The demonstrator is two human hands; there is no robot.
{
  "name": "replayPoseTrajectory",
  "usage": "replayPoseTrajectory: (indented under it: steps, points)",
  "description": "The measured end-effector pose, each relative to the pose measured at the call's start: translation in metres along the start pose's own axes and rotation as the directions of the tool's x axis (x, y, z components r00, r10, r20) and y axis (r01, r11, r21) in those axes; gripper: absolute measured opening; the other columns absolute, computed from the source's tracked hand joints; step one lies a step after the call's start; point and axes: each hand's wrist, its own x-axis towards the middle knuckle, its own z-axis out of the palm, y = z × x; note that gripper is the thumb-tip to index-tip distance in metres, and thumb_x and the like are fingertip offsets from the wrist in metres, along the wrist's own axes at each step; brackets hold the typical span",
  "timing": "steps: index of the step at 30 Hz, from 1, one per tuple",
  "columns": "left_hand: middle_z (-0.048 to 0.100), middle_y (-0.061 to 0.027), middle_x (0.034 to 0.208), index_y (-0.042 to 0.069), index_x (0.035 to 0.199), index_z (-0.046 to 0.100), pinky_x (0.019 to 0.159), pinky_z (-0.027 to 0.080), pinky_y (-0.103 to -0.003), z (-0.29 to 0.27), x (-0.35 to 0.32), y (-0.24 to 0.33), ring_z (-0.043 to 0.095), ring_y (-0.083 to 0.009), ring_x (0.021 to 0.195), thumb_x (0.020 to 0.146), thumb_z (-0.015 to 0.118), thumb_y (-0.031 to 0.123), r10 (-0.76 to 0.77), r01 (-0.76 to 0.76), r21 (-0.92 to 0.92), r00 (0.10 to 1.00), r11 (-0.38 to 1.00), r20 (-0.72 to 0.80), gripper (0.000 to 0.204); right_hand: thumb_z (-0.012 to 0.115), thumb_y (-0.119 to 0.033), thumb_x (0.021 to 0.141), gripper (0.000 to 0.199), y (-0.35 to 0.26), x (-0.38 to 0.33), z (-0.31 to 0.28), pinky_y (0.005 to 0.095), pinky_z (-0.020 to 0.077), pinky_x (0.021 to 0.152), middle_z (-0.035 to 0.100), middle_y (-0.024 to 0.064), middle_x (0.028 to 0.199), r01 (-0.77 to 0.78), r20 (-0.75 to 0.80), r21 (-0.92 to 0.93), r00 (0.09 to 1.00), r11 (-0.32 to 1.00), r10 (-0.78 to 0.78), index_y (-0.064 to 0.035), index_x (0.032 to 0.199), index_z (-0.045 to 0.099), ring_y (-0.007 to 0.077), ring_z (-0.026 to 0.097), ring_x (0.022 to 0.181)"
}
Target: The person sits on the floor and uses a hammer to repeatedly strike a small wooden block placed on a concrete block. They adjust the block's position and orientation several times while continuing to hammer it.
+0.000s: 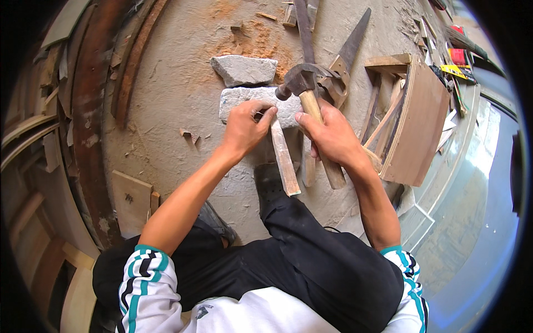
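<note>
My right hand [333, 133] grips a claw hammer [335, 169] by its wooden handle. The hammer's dark head hangs over a pale stone block [233, 104], just right of my left hand [247, 126]. Thumb and forefinger of that left hand are pinched together at the far end of a narrow wooden strip [284, 158]. What sits between the fingertips is too small or hidden to tell. The strip's far end lies on the block, and its near end points back toward my legs. Behind the block is a second, rougher grey stone [244, 69].
A handsaw [353, 44] lies beyond the hammer, beside a long dark bar [304, 30]. To the right stands a wooden box [420, 125] with scraps inside. Boards and rusty metal lengths [91, 139] line the left side. A flat wood offcut [131, 200] is near my left forearm.
</note>
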Motion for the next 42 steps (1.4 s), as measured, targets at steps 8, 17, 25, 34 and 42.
replayPoseTrajectory:
  steps: [8, 17, 25, 34, 42]
  points:
    - [0.074, -0.016, 0.088, 0.002, 0.096, 0.076, 0.069, 0.055, -0.034, 0.001, 0.0, -0.006, 0.073, -0.0237, 0.077, 0.089, 0.072, 0.023, -0.036, 0.036, 0.076, 0.999, 0.996, -0.001, 0.022, 0.059, -0.027, 0.095, 0.034, 0.005, 0.012, 0.0, 0.0345, 0.0466, 0.042, 0.058, 0.0083, 0.062, 0.041, 0.037, 0.013, 0.998, 0.999, -0.041, 0.0071, 0.098, 0.053, 0.0176, 0.06, 0.044]
    - [0.074, -0.0161, 0.088, 0.002, 0.097, 0.076, 0.069, 0.055, -0.034, 0.0, -0.001, -0.001, 0.073, -0.0236, 0.076, 0.089, 0.071, 0.024, -0.12, 0.12, 0.014, 0.993, 0.993, 0.0, 0.023, 0.059, -0.028, 0.095, 0.035, -0.002, 0.016, -0.001, 0.0344, 0.046, 0.041, 0.057, 0.0074, 0.061, -0.004, 0.099, -0.092, 0.995, 0.996, 0.013, 0.006, 0.093, 0.052, 0.0177, 0.059, 0.045]
    - [0.074, -0.0157, 0.089, 0.002, 0.099, 0.076, 0.069, 0.055, -0.033, 0.005, -0.006, -0.008, 0.074, -0.0231, 0.078, 0.089, 0.071, 0.023, -0.076, 0.078, 0.033, 0.996, 0.996, -0.053, 0.023, 0.059, -0.028, 0.094, 0.034, -0.038, 0.012, -0.009, 0.0334, 0.0471, 0.043, 0.056, 0.0066, 0.062, 0.049, -0.042, 0.012, 0.998, 0.999, -0.048, 0.0046, 0.096, 0.054, 0.0169, 0.059, 0.047]
    - [0.072, -0.019, 0.09, 0.003, 0.096, 0.076, 0.075, 0.054, -0.04, 0.01, -0.009, -0.011, 0.07, -0.0344, 0.082, 0.088, 0.071, 0.023, -0.061, 0.058, -0.027, 0.992, 0.998, -0.115, 0.022, 0.059, -0.03, 0.097, 0.03, -0.043, 0.022, -0.014, 0.03, 0.0432, 0.038, 0.05, 0.0015, 0.068, -0.019, 0.022, -0.057, 1.0, 0.998, 0.021, -0.0009, 0.1, 0.051, 0.0125, 0.052, 0.043]
    - [0.073, -0.0175, 0.09, 0.003, 0.099, 0.076, 0.07, 0.054, -0.035, 0.009, -0.01, -0.013, 0.073, -0.0271, 0.079, 0.089, 0.072, 0.024, -0.011, 0.016, 0.052, 0.994, 0.998, -0.104, 0.024, 0.06, -0.028, 0.095, 0.032, -0.051, 0.025, -0.019, 0.0344, 0.0464, 0.041, 0.057, 0.0072, 0.064, -0.043, 0.045, -0.191, 0.998, 0.981, 0.053, 0.0032, 0.099, 0.054, 0.0178, 0.058, 0.046]
